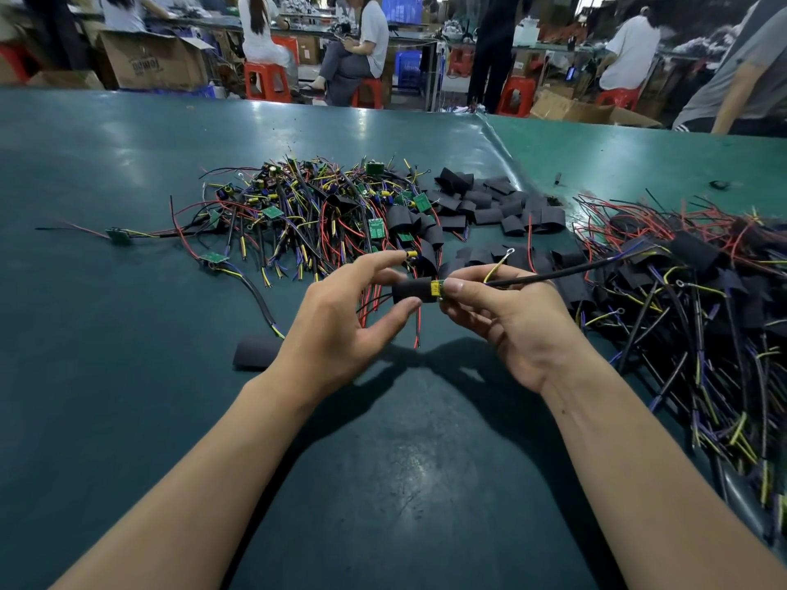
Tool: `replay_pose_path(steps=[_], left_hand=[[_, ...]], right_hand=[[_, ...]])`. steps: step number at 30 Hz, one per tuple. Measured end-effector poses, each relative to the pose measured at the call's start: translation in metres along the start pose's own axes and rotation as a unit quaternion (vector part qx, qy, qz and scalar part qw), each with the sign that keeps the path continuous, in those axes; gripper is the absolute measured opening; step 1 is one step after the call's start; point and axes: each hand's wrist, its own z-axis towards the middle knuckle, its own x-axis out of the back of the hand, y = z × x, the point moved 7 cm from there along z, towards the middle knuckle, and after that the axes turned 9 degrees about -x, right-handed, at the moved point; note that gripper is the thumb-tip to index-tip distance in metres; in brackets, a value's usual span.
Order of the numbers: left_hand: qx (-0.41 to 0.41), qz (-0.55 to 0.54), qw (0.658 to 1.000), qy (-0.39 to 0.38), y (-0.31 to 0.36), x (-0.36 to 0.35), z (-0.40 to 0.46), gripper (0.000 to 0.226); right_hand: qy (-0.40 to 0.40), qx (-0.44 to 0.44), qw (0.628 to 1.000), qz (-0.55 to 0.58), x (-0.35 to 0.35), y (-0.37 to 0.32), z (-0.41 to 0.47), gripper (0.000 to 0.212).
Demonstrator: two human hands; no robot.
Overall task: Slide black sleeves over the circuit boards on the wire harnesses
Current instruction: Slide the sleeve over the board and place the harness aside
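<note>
While the dark green matte bench point(127, 376) takes up most of the view, the work sits mid-air just above its middle. Largest to smallest:

- Tangled heap of unsleeved harnesses with small green boards point(306, 206), far centre. Light, floppy, wires snag each other; lift one by the board, not by a wire.
- Heap of harnesses with black sleeves on, red and yellow leads trailing point(690, 300), at right.
- Loose pile of flat black sleeve pieces point(498, 202) between the two heaps. Soft, thin, collapsed flat, so the mouth likely needs a squeeze at the edges to open.
- One spare flat black sleeve point(257, 352) on the bench by the left wrist.
- Left hand point(340, 330): grip narrow, thumb under and fingers over the black soft tube sleeve point(412, 290), pinching it.
- Right hand point(506, 317): grip narrow, fingertips pinching the end of the small circuit board with a yellow part point(437, 289) where the black sheathed cable point(566, 272) leaves it.
- Board is mostly inside the sleeve; only the yellow end shows. Red leads hang out of the sleeve's left end.

Handling call: everything is near weightless. The board is stiff but its solder joints look fragile, so push on the board's edge, not the cable. The sleeve will probably bunch on components; hold it near the mouth and keep it taut.
</note>
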Motion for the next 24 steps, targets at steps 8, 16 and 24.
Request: replay_pose_path(steps=[8, 16, 24], left_hand=[[-0.005, -0.020, 1.000, 0.022, 0.003, 0.001, 0.000, 0.028], [-0.001, -0.011, 1.000, -0.008, 0.001, -0.005, -0.001, 0.027], [-0.032, -0.008, 0.999, -0.018, 0.006, -0.006, 0.000, 0.032]], right_hand=[[-0.014, -0.003, 1.000, -0.005, 0.002, 0.000, 0.000, 0.009], [-0.033, 0.064, 0.995, -0.065, -0.005, -0.009, -0.003, 0.016], [-0.050, 0.086, 0.991, -0.095, -0.008, -0.011, -0.005, 0.022]])
